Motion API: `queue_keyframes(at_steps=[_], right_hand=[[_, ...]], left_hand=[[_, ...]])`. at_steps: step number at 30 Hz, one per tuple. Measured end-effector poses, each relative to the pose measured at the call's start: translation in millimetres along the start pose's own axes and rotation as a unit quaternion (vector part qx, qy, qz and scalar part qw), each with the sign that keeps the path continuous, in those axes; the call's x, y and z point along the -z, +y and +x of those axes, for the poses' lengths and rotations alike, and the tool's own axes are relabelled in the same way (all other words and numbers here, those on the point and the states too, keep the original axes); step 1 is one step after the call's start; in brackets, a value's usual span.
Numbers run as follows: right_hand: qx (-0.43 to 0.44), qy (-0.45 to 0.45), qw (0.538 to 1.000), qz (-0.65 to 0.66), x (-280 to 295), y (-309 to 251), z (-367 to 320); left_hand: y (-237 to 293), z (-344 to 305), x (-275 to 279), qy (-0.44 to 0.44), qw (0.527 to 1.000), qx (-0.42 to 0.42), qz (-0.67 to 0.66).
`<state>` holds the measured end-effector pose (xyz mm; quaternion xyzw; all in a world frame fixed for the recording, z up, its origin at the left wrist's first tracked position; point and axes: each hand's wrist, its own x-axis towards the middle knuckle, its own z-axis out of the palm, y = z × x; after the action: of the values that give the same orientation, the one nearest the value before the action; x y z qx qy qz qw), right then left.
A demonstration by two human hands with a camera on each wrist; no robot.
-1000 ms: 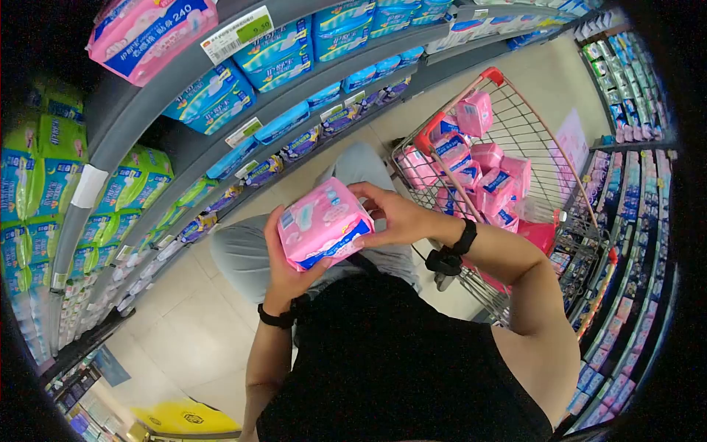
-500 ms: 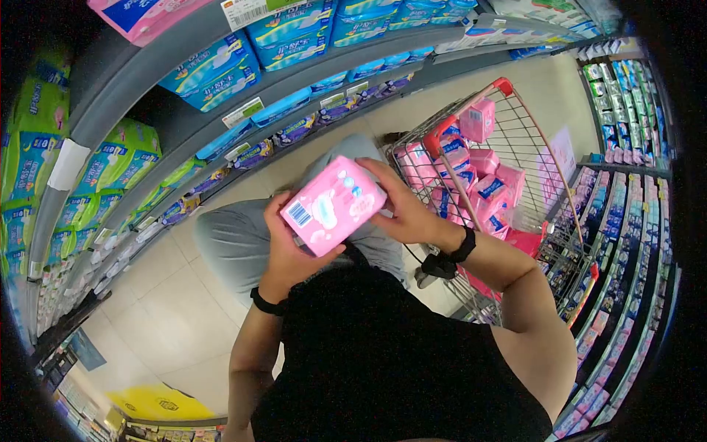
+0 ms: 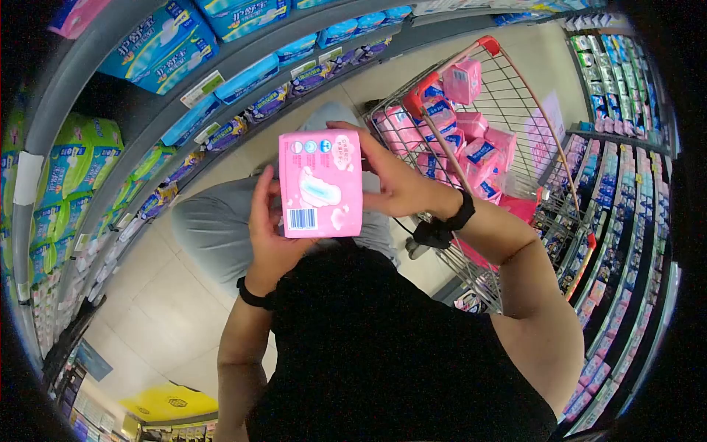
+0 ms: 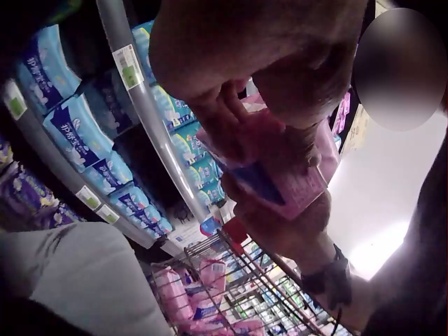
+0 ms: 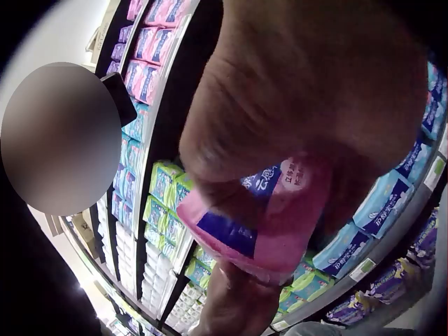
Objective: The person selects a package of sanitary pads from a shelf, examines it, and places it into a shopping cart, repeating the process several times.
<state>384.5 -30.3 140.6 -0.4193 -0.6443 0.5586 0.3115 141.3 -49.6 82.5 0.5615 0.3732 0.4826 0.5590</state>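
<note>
A pink pack of sanitary pads (image 3: 321, 184) is held up over the person's lap, its face with a barcode and a pad picture turned toward the head camera. My left hand (image 3: 272, 228) grips the pack's lower left side, thumb along the bottom edge. On the opposite side my right hand (image 3: 405, 184) holds it by the upper right edge. The pack's blue band (image 5: 227, 234) shows in the right wrist view, facing away from the body. In the left wrist view the left hand covers part of the pack (image 4: 301, 192).
To the right stands a wire shopping cart (image 3: 526, 96) with several pink packs (image 3: 479, 155) inside. Shelves (image 3: 258, 66) of blue, green and purple packs curve along the left and front. Another stocked shelf (image 3: 618, 243) lines the far right. Tiled floor (image 3: 158, 309) shows at left.
Both hands have turned the pack so its barcode face now points up at the head camera and its edges stand nearly straight. The view has shifted slightly; both hands keep hold of it.
</note>
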Motion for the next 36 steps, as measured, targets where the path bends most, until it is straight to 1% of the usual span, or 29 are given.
queue_keyframes(at_steps=[3,6,9,11,13,16,18,19,21,22,25,27,29,31,32,34,36], right_hand=[[0.052,-0.056,0.991,-0.113,2,-16,0],[0.065,-0.043,0.989,-0.124,-4,-7,-3],[0.083,-0.033,0.979,-0.185,-6,-11,-2],[0.094,-0.037,0.969,-0.227,-4,-11,-1],[0.085,-0.056,0.97,-0.22,-1,-8,0],[0.048,-0.074,0.99,-0.113,-2,2,-2],[0.038,-0.058,0.997,-0.017,-2,3,-5],[0.025,-0.07,0.997,0.001,-3,2,-5],[-0.002,-0.093,0.995,0.039,-6,-7,-4],[-0.002,-0.106,0.994,0.013,-7,-13,-4],[-0.016,-0.104,0.994,0.013,-10,-14,-5],[-0.015,-0.1,0.995,0.007,-13,-13,-5],[0.006,-0.086,0.996,-0.039,-15,-16,-5],[-0.004,-0.084,0.996,-0.005,-17,-11,-5],[-0.009,-0.083,0.996,0.012,-17,-9,-5],[-0.001,-0.083,0.996,-0.029,-13,-8,-4],[0.006,-0.08,0.995,-0.052,-12,-7,-3]], left_hand=[[4,1,2,0.007,0.995,-0.035,0.092],[15,2,6,-0.044,0.989,-0.033,0.14],[20,7,2,-0.051,0.979,-0.082,0.182],[20,7,0,-0.047,0.98,-0.088,0.174],[28,9,-2,-0.049,0.982,-0.096,0.158],[24,5,4,-0.045,0.968,-0.144,0.201],[23,4,8,-0.04,0.968,-0.133,0.21],[22,3,9,-0.037,0.968,-0.128,0.214],[16,0,1,-0.021,0.991,-0.107,0.074],[14,-1,-2,-0.012,0.995,-0.097,0.003],[13,-10,-2,-0.045,0.998,-0.017,-0.029],[8,-12,0,-0.034,0.999,-0.042,-0.001],[6,-13,3,-0.033,0.997,-0.054,0.038],[5,-14,5,-0.042,0.994,-0.054,0.086],[4,-15,4,-0.03,0.994,-0.056,0.088],[2,-16,2,-0.006,0.994,-0.06,0.093],[2,-16,2,-0.004,0.994,-0.053,0.094]])
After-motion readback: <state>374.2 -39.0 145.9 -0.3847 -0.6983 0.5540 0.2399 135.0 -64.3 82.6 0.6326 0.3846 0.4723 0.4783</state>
